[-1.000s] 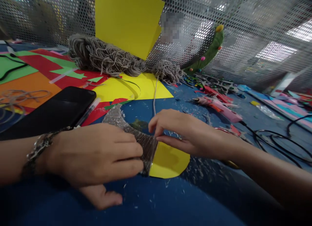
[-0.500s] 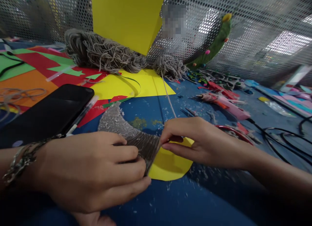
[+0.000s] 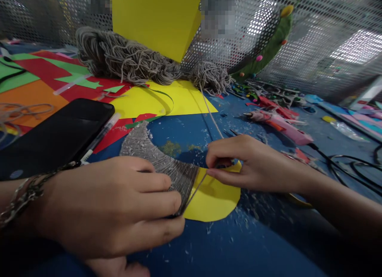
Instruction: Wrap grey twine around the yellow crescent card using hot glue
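A curved card shape (image 3: 167,163) lies in the middle of the table, its left part wrapped tightly in grey yarn. Its right end is bare yellow card (image 3: 219,199). My left hand (image 3: 119,207) rests over the wrapped part and holds it down, fingers bent slightly over it. Above the bare end, my right hand (image 3: 238,161) pinches a strand of grey yarn (image 3: 196,192) between thumb and forefinger. This strand runs taut from the card's lower edge, by my left little finger, to the pinch. Beyond my right hand it continues up to a loose yarn heap (image 3: 210,78).
A grey yarn skein (image 3: 125,58) lies at the back beside an upright yellow sheet (image 3: 155,22). Left are a black phone (image 3: 56,135), a pen (image 3: 101,135) and coloured paper. Right are a pink glue gun (image 3: 283,127) and its black cable (image 3: 337,169). Perforated metal stands behind.
My right hand has moved slightly up and right, drawing the yarn strand away from the wrapped edge. My left hand stays nearly in place. The view has shifted a little.
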### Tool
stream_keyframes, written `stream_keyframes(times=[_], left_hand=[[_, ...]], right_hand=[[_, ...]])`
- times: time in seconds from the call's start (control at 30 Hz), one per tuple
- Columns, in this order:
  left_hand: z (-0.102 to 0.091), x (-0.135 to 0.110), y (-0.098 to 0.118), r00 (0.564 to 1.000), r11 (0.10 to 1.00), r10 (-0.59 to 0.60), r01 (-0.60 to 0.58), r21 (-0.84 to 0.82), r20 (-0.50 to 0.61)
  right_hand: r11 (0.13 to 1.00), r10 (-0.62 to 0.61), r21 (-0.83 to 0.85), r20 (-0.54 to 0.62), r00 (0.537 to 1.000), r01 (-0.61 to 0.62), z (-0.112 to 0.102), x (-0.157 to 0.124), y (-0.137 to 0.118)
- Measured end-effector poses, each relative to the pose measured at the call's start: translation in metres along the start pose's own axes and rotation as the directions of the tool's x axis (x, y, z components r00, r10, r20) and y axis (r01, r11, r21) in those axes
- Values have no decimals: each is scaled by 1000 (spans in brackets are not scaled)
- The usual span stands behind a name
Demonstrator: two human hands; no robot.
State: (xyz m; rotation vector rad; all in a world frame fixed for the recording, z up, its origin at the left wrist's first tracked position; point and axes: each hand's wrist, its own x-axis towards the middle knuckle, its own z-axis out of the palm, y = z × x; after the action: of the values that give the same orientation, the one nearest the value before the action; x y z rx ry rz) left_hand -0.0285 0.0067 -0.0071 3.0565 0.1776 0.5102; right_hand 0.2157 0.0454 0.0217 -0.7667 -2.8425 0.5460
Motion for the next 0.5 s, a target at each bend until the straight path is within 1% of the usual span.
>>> stream_keyframes(times=[0.03, 0.13, 0.3, 0.4, 0.5], left_hand=[[-1, 0, -1, 1000, 1000, 20, -20, -12, -1], [-3, 1, -3, 1000, 1000, -1, 1, -11, 11], [-4, -1, -4, 1000, 1000, 4, -3, -30, 21], [-3, -1, -5, 1000, 999, 11, -10, -32, 7], [-3, 0, -6, 1000, 999, 28, -28, -31, 8]], right_hand=[[1000, 5, -1, 1, 1000, -5, 1, 0, 2], [1000, 12, 1, 2, 1000, -12, 3, 0, 5], [1000, 15, -12, -8, 1000, -15, 6, 1, 9], [1000, 20, -10, -28, 999, -20, 7, 2, 10], [999, 34, -2, -23, 999, -35, 8, 3, 10]])
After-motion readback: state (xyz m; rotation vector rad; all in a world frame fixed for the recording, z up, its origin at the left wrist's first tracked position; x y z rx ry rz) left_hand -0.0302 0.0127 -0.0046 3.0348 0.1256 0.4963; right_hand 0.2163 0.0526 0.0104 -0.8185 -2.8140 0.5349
